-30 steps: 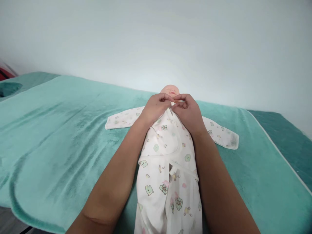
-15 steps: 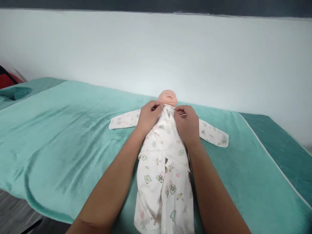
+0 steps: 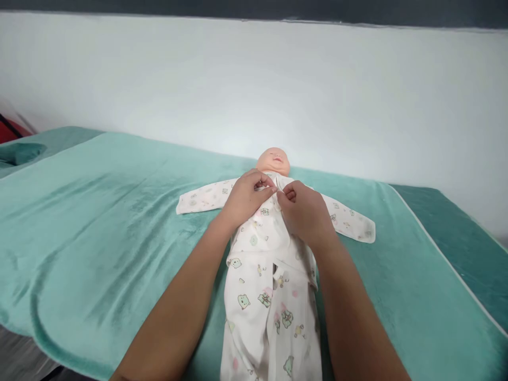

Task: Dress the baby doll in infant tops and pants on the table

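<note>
A baby doll [image 3: 273, 160] lies on its back, dressed in a white baby top [image 3: 257, 238] and matching pants [image 3: 254, 312] printed with small green and pink animals. Its sleeves stretch out to both sides. At the upper chest, my left hand [image 3: 249, 197] pinches the front of the top just below the neck. Close beside it, my right hand [image 3: 305, 209] pinches the same cloth, thumb and forefinger together. The fingertips of both hands almost meet at the front opening. Whatever small fastening is between them is too small to make out.
Under the doll a light green plush cover [image 3: 107, 227] spreads over the table, with darker green cloth [image 3: 456, 227] along the right side. A white wall [image 3: 254, 84] rises behind. Something red [image 3: 10, 129] shows at the far left edge.
Both hands have come closer together and slightly down from the collar to the upper chest. The edges of the top's front are drawn together between them.
</note>
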{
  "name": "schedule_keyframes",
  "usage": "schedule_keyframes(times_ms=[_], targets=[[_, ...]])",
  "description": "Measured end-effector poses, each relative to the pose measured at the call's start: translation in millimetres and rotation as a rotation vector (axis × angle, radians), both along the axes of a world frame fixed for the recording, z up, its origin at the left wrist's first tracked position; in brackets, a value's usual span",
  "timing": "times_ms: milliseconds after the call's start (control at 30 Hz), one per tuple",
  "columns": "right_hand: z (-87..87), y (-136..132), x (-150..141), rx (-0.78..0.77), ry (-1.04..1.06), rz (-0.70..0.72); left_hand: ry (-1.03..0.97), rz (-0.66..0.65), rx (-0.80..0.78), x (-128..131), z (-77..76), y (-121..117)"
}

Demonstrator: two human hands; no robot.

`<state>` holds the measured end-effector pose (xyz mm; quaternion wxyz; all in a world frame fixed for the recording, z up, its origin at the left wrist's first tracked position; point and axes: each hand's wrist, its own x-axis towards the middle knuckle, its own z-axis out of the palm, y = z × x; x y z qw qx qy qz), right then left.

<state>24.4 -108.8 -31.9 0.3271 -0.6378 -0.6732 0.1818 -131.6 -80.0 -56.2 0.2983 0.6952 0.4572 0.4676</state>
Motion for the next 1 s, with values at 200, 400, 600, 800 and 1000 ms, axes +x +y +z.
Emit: schedule_keyframes(times_ms=[200, 400, 600, 800, 1000], targets=[[-1.1, 5, 10, -0.13, 0.557, 0.041, -0.077, -0.004, -0.031, 5, 10.7, -7], [-7.4, 7, 8, -0.125, 0.907, 0.098, -0.288, -0.076, -0.193, 11, 17.4, -14], [-9.2, 8, 11, -0.131, 0.883, 0.141, -0.356, -0.131, -0.235, 8, 13.9, -11], [-8.1, 6, 16, -0.187, 0.847, 0.18, -0.368, -0.113, -0.233, 7, 12.1, -10], [-6.4, 5, 18, -0.153, 0.732, 0.24, -0.354, -0.063, -0.22, 8, 11.0, -9]])
